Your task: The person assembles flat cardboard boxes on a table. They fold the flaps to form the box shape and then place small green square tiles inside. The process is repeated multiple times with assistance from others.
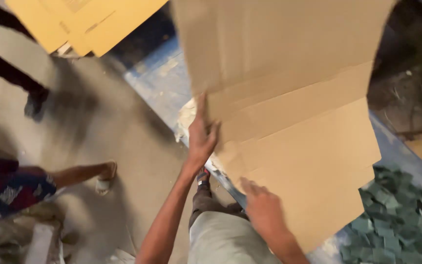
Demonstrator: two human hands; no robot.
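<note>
Centre right of frame: stack of flattened cardboard sheets (294,127), fanned and slipping apart, held up over the floor (113,146).
Left hand (202,137): fingers curled round the stack's left edge, clamping it.
Right hand (264,208): flat on the lowest sheet, fingers blurred, spread cannot be told.
Handling: square the edges first, keep support under the bottom corner.
Lower right: green tile pieces (391,225).
Upper left: more cardboard (84,22), another person's legs (20,73).
</note>
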